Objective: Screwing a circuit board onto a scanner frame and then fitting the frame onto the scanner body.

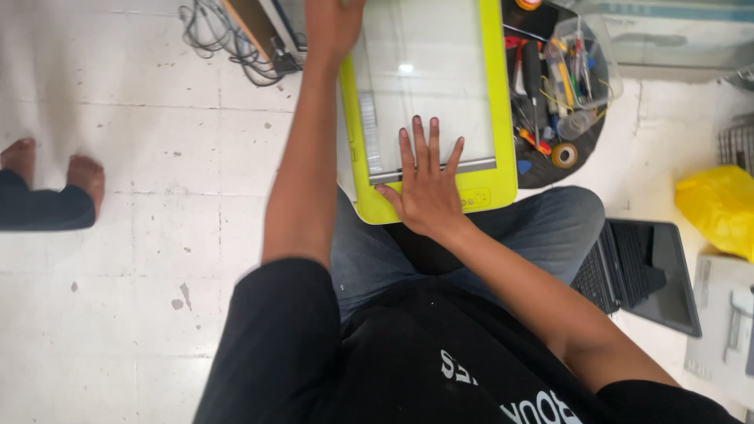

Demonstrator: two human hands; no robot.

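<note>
The lime-framed panel (428,94) lies on the person's lap, long axis running away from the body, with the right hand (426,184) spread flat on its near edge and the left hand (330,27) gripping its far left side.

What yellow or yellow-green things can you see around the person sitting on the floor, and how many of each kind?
Yellow-green framed panel on the lap, right hand flat on it, left hand at its far edge: 1
Yellow plastic bag at the right: 1
Roll of yellowish tape on the dark tool tray: 1
Total: 3
</note>
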